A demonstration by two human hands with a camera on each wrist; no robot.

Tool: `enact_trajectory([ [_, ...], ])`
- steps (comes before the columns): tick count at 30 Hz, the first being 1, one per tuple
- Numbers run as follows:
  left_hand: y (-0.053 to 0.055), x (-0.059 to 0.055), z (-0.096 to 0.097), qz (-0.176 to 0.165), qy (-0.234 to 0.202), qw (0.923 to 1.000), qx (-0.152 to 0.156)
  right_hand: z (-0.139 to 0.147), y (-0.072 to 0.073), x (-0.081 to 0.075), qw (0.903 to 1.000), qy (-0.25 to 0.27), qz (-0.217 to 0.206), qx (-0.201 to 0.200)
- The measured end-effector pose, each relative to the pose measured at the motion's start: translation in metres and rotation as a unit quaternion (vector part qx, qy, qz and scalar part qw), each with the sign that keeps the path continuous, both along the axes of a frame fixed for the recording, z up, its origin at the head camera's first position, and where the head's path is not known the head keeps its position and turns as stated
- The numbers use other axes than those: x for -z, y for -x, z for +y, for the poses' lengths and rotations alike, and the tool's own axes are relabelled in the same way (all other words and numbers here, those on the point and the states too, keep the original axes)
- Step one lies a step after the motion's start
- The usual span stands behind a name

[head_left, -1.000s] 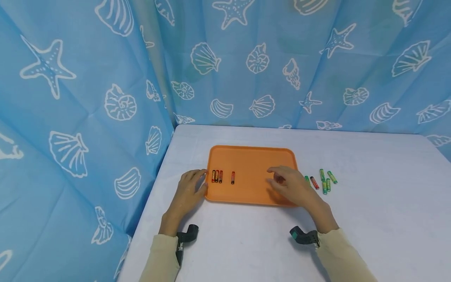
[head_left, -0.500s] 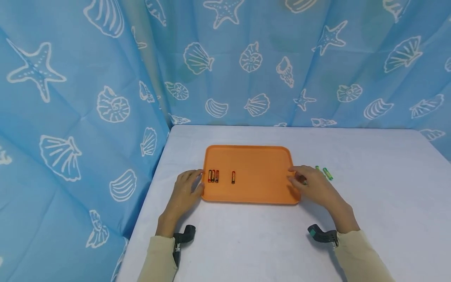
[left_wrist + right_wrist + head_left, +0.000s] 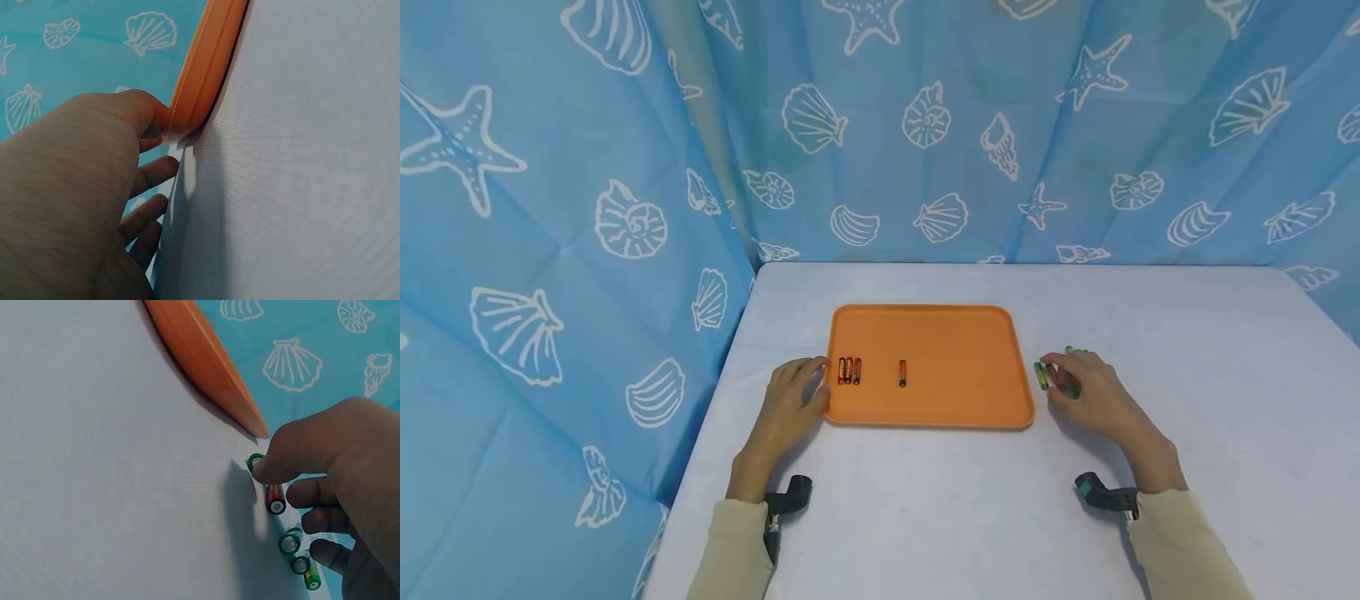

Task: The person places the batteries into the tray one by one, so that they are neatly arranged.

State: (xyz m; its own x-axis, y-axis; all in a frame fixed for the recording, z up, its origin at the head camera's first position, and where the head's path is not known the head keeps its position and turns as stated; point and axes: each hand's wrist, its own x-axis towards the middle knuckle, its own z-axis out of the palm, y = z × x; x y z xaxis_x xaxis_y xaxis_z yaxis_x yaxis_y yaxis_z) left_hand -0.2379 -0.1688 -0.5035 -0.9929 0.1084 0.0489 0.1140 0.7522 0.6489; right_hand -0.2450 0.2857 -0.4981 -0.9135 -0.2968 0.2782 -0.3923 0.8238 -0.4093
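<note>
Me: My right hand (image 3: 1093, 396) has moved off the flat orange rectangular tray with rounded corners (image 3: 955, 350) to the small cylindrical batteries on its right. One small red-and-black cylindrical battery (image 3: 902, 373) on the tray has also shifted towards the middle, so its gap from the others has widened.

Friend: Which others?

Me: A side-by-side row of three red-and-black batteries (image 3: 848, 371), near the tray's left rim.

Friend: Is your right hand grasping anything?

Me: I can't tell. My fingers are bent, and my thumb overlaps the end of a green cylindrical battery (image 3: 253, 459), just outside the tray. A red battery with a black end (image 3: 275, 501) lies close behind it, near my fingers. More green batteries (image 3: 289, 543) lie beside and partly under my hand, which hides some of them.

Friend: And your left?

Me: My left hand (image 3: 786, 404) is relaxed, its thumb and index fingertip touching the tray's left rim, the remaining fingers loosely spread behind.

Friend: What's around you?

Me: A white cloth-covered table (image 3: 940, 508) under the tray, and a blue curtain printed with white shells and starfish (image 3: 880, 150) behind.
</note>
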Motion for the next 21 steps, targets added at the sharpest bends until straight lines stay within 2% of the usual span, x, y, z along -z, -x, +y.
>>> enact_trajectory([
  [4,0.000,0.001,0.001,-0.001,0.002,1.0000,-0.002,0.003,0.001,-0.001,0.9999,-0.008,-0.008,0.007],
  [12,-0.001,0.000,0.001,-0.003,0.003,1.0000,-0.003,0.010,0.004,-0.001,0.9974,-0.025,-0.060,0.032],
  [21,0.000,0.000,0.001,-0.005,0.004,1.0000,-0.003,0.014,0.003,-0.003,0.9969,-0.023,-0.063,0.040],
])
